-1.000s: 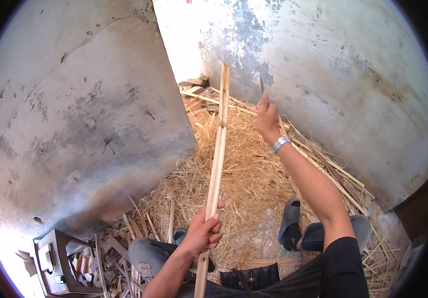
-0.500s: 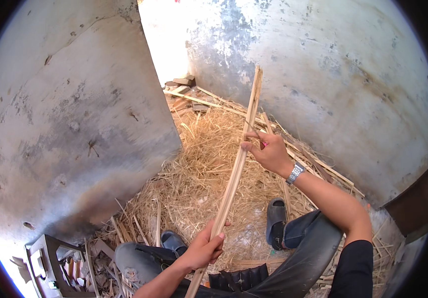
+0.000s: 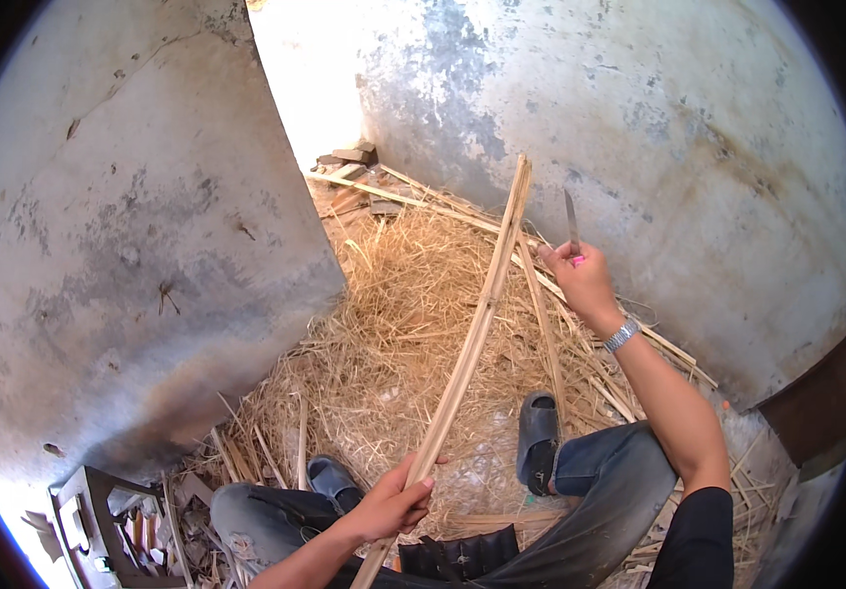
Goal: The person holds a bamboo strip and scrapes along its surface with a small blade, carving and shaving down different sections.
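Note:
A long, pale split bamboo strip slants from my lap up and away to the right, with its far end raised above the shavings. My left hand is wrapped round its lower part. Off to the right of the strip, my right hand is closed on a knife with a narrow blade pointing up. A bit of pink shows at the handle, which the fingers mostly hide. The blade is apart from the strip.
Curly shavings cover the floor before my feet. More bamboo strips lie along the far wall. Bricks sit by the bright opening. A dark frame-like box stands at lower left, and a dark pouch lies between my legs.
My right hand has moved away from the strip to the right, turning the knife blade upward. The strip's far end has shifted slightly right and down; my left hand still grips it.

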`<action>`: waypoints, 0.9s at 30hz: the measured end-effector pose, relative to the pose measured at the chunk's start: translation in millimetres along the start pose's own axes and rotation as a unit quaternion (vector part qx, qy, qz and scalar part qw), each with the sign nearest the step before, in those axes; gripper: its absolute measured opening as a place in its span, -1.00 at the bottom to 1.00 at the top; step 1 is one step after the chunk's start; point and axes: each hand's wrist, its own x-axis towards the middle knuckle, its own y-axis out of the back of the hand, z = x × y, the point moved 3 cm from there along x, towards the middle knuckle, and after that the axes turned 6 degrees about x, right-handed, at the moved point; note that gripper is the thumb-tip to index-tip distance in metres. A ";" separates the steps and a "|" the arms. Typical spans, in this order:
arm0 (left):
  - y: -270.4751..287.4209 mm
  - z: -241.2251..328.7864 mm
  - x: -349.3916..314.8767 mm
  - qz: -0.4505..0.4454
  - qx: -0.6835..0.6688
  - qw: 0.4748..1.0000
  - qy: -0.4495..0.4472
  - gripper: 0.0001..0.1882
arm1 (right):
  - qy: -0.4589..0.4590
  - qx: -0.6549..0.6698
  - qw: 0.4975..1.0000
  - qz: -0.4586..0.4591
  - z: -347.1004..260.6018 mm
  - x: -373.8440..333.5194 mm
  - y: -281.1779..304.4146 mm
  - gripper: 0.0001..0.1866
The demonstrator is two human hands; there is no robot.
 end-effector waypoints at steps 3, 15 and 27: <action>-0.5 2.0 1.8 -0.011 -0.005 1.000 0.006 -0.50 | 0.136 -0.023 0.989 0.049 0.4 -9.9 7.5 -0.54; -18.3 19.0 2.2 -0.022 0.034 0.999 -0.029 -0.46 | 0.124 -0.059 0.983 -0.120 -45.2 -59.0 -2.9 -0.54; -7.7 31.6 8.0 0.141 0.294 0.938 -0.120 -0.51 | 0.119 -0.045 0.960 -0.250 -58.7 -96.4 -43.0 -0.56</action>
